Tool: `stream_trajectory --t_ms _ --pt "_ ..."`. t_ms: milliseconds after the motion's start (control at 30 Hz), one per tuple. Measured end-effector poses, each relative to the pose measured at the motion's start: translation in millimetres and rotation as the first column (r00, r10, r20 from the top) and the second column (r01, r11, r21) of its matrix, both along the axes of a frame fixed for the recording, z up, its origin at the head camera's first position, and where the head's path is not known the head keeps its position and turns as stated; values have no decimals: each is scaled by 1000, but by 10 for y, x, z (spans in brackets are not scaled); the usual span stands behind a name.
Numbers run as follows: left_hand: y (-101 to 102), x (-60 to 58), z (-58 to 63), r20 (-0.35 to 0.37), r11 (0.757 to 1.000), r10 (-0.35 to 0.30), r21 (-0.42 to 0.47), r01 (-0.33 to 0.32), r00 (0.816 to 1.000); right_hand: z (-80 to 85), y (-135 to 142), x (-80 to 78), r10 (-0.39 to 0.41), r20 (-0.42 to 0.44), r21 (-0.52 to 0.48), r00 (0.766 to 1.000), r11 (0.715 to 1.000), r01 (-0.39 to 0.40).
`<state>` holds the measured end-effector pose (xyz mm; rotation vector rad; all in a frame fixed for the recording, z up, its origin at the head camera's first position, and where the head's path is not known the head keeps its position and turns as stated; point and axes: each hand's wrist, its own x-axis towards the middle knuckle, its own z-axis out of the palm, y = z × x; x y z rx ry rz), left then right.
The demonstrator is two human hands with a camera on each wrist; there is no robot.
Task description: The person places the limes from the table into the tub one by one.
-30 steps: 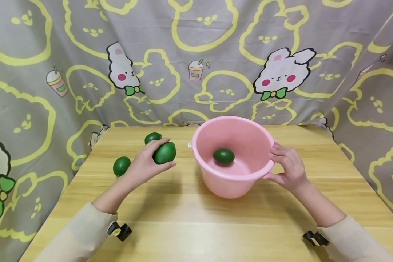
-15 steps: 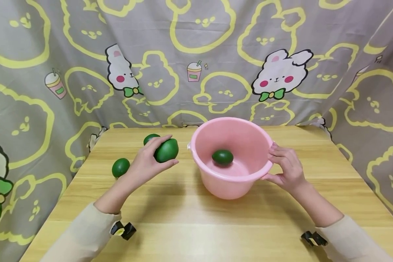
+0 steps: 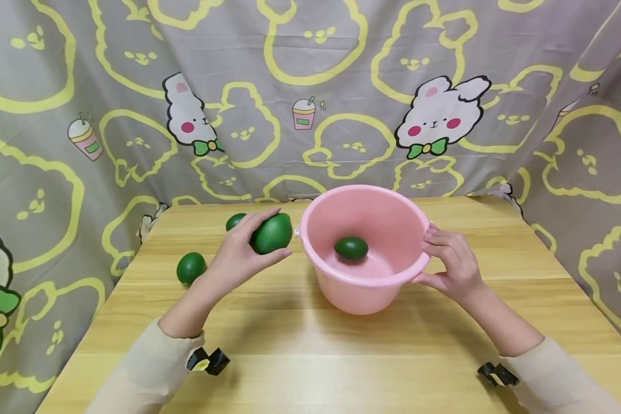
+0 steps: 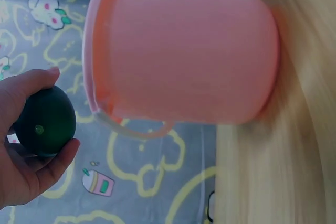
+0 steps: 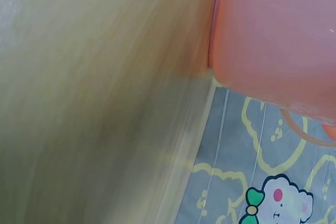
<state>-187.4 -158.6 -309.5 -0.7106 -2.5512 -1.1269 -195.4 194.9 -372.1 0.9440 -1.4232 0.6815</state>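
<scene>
My left hand [image 3: 238, 256] holds a green lime [image 3: 272, 233] between thumb and fingers, above the table and just left of a pink bucket [image 3: 359, 294]. In the left wrist view the held lime [image 4: 45, 121] is raised beside the bucket's rim. At the bucket's right side, my right hand [image 3: 455, 265] grips the rim, thumb outside and low. Another lime [image 3: 351, 248] lies on the bucket's floor. The right wrist view has the bucket [image 5: 278, 40] but not the hand.
Two more limes rest on the wooden table [image 3: 310, 368]: one lime [image 3: 191, 268] left of my forearm, and one lime [image 3: 235, 221] farther back, partly hidden by my left hand. A patterned curtain [image 3: 341, 63] surrounds the table's back and sides.
My left hand has moved a little to the right and slightly up with the lime, closer to the bucket's rim. The right hand and bucket have stayed in place.
</scene>
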Motion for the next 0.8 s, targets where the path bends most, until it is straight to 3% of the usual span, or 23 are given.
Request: stream_trajectory --t_ms 267,800 --pt "77 -7 53 -63 998 -38 44 41 997 -3 0 -12 0 6 11 1000 1000 0" --pt "202 -23 259 -85 990 -138 -37 135 987 15 -25 11 9 0 3 1000 1000 -9"
